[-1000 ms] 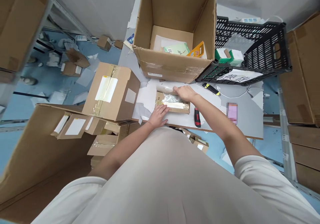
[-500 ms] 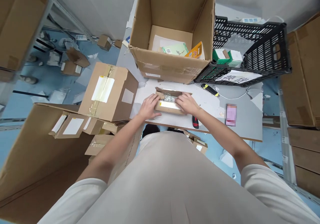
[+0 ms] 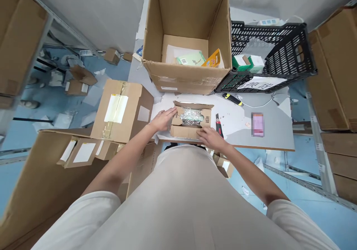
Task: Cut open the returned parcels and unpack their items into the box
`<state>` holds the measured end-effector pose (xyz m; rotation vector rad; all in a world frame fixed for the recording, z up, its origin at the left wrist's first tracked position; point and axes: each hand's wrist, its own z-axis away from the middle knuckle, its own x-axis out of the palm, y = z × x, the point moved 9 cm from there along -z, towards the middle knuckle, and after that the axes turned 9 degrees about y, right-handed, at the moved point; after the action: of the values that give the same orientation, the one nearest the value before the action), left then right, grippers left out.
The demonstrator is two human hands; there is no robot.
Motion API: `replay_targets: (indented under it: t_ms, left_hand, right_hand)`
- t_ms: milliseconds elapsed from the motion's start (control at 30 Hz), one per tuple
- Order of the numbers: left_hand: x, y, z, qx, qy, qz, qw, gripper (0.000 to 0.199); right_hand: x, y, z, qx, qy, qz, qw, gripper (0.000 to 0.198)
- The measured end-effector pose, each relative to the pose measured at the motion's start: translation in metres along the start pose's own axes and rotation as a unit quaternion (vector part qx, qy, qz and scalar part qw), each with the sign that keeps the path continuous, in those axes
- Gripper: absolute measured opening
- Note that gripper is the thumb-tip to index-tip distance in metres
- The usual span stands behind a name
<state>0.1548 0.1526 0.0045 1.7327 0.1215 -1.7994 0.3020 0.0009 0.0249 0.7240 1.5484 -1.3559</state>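
Left: taped carton, label up, not being touched. Next, left hand: fingers together and straight, tips against the small box's left end. Can't tell if the thumb pinches.

Centre: small box, on white paper on the bench, nearer the wearer than the large carton. Looks like the opening step: lid side spread, back flap up, front flap laid toward the wearer, printed end flaps visible. Brown cardboard. Wrapped item inside: shiny clear bubble wrap, pale green showing through, not lifted out. Any lift calls for flaps kept clear and a grip on the wrap.

Right hand: fingers bent over the front flap's right end; clamped or just resting, can't tell. Just right: red-black cutter, lying loose.
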Motion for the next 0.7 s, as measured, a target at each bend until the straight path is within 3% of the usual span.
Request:
replay_targets:
  t_ms: [100, 200, 300, 367, 433, 567, 700]
  left_hand:
    - [-0.018, 0.011, 0.002, -0.001, -0.006, -0.036, 0.999, 0.074]
    - [-0.028, 0.045, -0.011, 0.055, 0.023, -0.037, 0.998, 0.042]
    - [-0.012, 0.083, -0.03, 0.146, -0.022, -0.067, 0.987, 0.027]
    - [0.0, 0.092, -0.041, 0.166, -0.062, -0.113, 0.978, 0.027]
    - [0.0, 0.092, -0.045, 0.18, -0.057, -0.153, 0.97, 0.026]
    - [-0.025, 0.086, -0.025, 0.226, 0.056, -0.185, 0.955, 0.025]
    - [-0.036, 0.058, 0.001, 0.158, 0.11, -0.188, 0.963, 0.02]
  right_hand:
    - [-0.013, 0.02, -0.021, 0.028, -0.003, -0.019, 0.999, 0.036]
    - [-0.014, 0.021, -0.048, -0.013, -0.051, 0.052, 0.997, 0.032]
    - [0.002, 0.011, -0.062, -0.068, -0.142, 0.15, 0.976, 0.026]
    - [0.007, 0.006, -0.064, -0.091, -0.171, 0.193, 0.962, 0.025]
    - [0.002, -0.001, -0.063, -0.121, -0.156, 0.205, 0.959, 0.024]
    - [-0.026, -0.007, -0.05, -0.163, -0.081, 0.214, 0.96, 0.026]
    - [-0.049, 0.021, -0.029, -0.084, -0.006, 0.253, 0.964, 0.024]
